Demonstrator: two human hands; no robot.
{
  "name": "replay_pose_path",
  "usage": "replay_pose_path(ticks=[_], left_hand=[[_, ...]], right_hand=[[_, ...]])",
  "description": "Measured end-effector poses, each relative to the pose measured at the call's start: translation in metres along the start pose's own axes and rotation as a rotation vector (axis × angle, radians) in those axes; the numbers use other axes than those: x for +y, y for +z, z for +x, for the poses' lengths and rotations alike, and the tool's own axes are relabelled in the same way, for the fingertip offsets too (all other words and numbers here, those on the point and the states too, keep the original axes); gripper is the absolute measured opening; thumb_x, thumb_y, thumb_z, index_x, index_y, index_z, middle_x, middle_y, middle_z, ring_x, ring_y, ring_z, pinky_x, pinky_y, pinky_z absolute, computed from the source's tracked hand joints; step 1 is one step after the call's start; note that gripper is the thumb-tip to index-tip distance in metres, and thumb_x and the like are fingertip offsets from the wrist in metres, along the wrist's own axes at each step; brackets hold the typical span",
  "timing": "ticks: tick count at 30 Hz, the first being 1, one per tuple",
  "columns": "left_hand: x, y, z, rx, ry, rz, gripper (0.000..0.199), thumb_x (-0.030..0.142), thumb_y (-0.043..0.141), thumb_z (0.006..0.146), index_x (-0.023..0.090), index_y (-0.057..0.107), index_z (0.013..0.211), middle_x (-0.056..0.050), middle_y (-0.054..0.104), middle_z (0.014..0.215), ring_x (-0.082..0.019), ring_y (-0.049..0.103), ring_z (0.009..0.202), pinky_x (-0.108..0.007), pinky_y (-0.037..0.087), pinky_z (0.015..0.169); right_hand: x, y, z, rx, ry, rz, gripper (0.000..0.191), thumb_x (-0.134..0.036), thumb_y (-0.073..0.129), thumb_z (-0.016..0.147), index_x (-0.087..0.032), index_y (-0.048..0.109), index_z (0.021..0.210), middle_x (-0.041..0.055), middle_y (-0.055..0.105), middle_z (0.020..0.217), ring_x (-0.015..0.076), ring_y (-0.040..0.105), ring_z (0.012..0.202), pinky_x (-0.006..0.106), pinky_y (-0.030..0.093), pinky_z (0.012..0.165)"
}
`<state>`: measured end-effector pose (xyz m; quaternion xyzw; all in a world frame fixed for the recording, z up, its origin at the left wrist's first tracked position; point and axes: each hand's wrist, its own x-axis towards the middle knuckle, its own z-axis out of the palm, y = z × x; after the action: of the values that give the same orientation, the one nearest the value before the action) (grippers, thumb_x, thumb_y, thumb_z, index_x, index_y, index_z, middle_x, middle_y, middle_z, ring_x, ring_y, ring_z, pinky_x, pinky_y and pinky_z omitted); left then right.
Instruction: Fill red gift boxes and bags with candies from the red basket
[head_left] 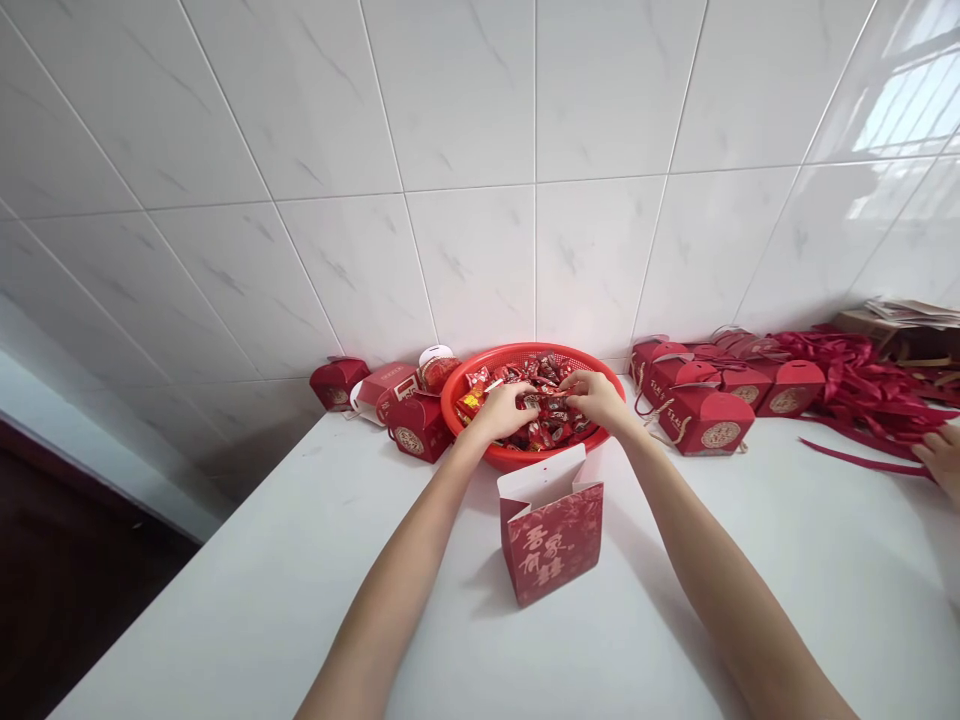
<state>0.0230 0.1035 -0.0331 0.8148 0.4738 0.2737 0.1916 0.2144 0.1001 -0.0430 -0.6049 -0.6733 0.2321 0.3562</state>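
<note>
A red plastic basket (450, 400) full of wrapped candies (541, 432) stands against the wall. My left hand (501, 412) reaches over its left side, fingers curled closed on a wrapped candy. Across from it, my right hand (598, 398) is over the right side, thumb and fingers pinched on a wrapped candy. Both hands are close together, and their fingertips partly hide what they hold. In front of the basket, between my forearms, an open red gift box (559, 545) with pale lettering stands upright, its white inner flap raised. The inside of its bottom is hidden.
Several red gift boxes (720, 425) stand right of the basket, and more red boxes (420, 428) are at its left. Dark red ribbons (862, 400) lie heaped at right, where another person's hand (943, 458) touches them. The white table (300, 600) meets a tiled wall.
</note>
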Motion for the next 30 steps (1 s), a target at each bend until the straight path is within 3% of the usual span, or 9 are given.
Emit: replay_pose_path(ticks=[7,15,18,24,30], left_hand=[[-0.002,0.002,0.004,-0.031,0.013,0.036,0.043,0.006,0.064,0.075,0.017,0.069,0.116,-0.007,0.069,0.126,-0.025,0.061,0.12,-0.033,0.046,0.106],[-0.001,0.006,0.009,-0.266,0.044,0.135,0.033,0.009,0.065,0.078,0.016,0.071,0.11,-0.008,0.073,0.118,-0.025,0.066,0.11,-0.031,0.05,0.1],[-0.002,0.005,0.01,-0.235,0.068,0.112,0.035,0.006,0.064,0.077,0.016,0.072,0.109,-0.007,0.073,0.117,-0.024,0.066,0.11,-0.03,0.05,0.099],[-0.005,0.004,0.011,-0.061,0.093,0.081,0.049,-0.006,0.054,0.069,0.015,0.071,0.11,-0.007,0.071,0.121,-0.023,0.062,0.117,-0.031,0.047,0.105],[-0.008,0.004,0.009,-0.088,0.093,-0.027,0.055,-0.009,0.053,0.065,0.017,0.073,0.109,-0.005,0.072,0.12,-0.022,0.064,0.115,-0.031,0.048,0.105]], right_hand=[[0.004,0.001,0.001,0.084,0.017,0.273,0.025,-0.015,0.052,0.064,-0.018,0.062,0.087,-0.0034,0.057,0.063,0.0132,0.055,0.059,0.023,0.043,0.057],[0.007,0.004,0.001,0.143,0.026,0.287,0.026,-0.014,0.052,0.061,-0.019,0.063,0.083,-0.0017,0.061,0.067,0.0144,0.056,0.062,0.025,0.043,0.059],[0.005,0.003,-0.001,0.157,0.027,0.302,0.031,-0.013,0.05,0.06,-0.018,0.062,0.087,0.0013,0.066,0.078,0.0151,0.059,0.067,0.026,0.044,0.061],[0.002,0.002,-0.004,0.123,-0.012,0.291,0.035,-0.013,0.051,0.057,-0.018,0.063,0.09,0.0035,0.069,0.091,0.0163,0.06,0.074,0.025,0.044,0.062],[0.007,0.005,-0.001,0.145,-0.053,0.328,0.034,-0.013,0.05,0.057,-0.019,0.063,0.088,0.0041,0.07,0.095,0.0195,0.064,0.086,0.03,0.049,0.075]])
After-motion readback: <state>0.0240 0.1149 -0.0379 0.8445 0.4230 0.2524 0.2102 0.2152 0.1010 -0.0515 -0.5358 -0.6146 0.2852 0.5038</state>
